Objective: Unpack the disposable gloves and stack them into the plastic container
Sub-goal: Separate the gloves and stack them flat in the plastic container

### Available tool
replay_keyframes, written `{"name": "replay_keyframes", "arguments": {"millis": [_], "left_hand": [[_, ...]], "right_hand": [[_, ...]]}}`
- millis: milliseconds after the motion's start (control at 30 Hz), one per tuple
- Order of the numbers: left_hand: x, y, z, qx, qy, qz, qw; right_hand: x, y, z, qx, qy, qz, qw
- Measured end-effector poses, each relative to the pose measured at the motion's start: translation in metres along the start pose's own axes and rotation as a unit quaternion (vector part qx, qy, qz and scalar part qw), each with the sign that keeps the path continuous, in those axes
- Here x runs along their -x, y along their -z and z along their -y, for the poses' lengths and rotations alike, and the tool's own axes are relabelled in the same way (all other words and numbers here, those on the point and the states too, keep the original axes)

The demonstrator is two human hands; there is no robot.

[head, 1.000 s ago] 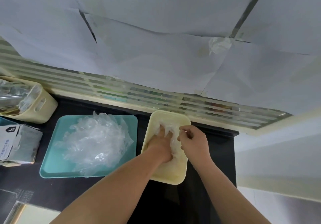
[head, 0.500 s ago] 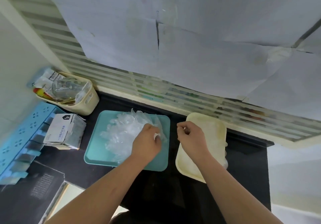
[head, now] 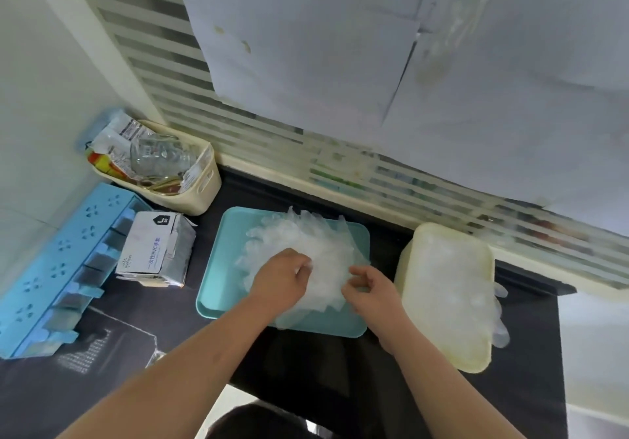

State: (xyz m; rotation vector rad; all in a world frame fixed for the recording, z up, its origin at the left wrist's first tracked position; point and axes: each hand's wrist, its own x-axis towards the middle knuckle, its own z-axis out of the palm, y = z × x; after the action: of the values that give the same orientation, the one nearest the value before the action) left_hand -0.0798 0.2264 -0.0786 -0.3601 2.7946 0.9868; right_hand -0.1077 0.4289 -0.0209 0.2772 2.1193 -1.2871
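L hand point(head: 279, 276) & R hand point(head: 369, 288) are covering pt of glove pile point(head: 306, 234); blue rack point(head: 51, 268) is running off frame's left edge.

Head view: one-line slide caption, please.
Left hand and right hand pinch the clear glove pile on the teal tray; cream container beside it holds stacked gloves.

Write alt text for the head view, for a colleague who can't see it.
Both hands, left hand and right hand, pinch at a pile of clear gloves on a teal tray on a dark counter. To its right, a cream container already holds gloves; an opened glove box sits left of the tray.
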Motion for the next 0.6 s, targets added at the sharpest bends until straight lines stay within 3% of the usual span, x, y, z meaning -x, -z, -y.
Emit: {"name": "replay_keyframes", "arguments": {"millis": [167, 233, 267, 333, 433, 500, 600], "left_hand": [[-0.002, 0.056, -0.012, 0.031, -0.074, -0.085, 0.993], [-0.003, 0.073, -0.020, 0.177, -0.023, -0.054, 0.982], [-0.005, 0.081, -0.025, 0.273, 0.038, -0.005, 0.961], [-0.009, 0.095, -0.035, 0.433, 0.142, 0.070, 0.887], [-0.008, 0.107, -0.036, 0.575, 0.193, 0.151, 0.780], [-0.007, 0.106, -0.036, 0.595, 0.196, 0.209, 0.751], [-0.012, 0.098, -0.030, 0.602, 0.192, 0.236, 0.738]], "right_hand": [[-0.005, -0.003, 0.031, -0.070, 0.048, 0.001, 0.996], [-0.006, -0.002, 0.043, -0.097, 0.072, 0.011, 0.993], [-0.006, -0.001, 0.050, -0.099, 0.081, 0.022, 0.992], [-0.006, 0.001, 0.061, -0.100, 0.098, 0.048, 0.989], [-0.007, 0.008, 0.078, -0.144, 0.124, 0.110, 0.976], [-0.003, 0.009, 0.087, -0.154, 0.129, 0.156, 0.967], [-0.004, 0.004, 0.086, -0.156, 0.091, 0.110, 0.978]]}}
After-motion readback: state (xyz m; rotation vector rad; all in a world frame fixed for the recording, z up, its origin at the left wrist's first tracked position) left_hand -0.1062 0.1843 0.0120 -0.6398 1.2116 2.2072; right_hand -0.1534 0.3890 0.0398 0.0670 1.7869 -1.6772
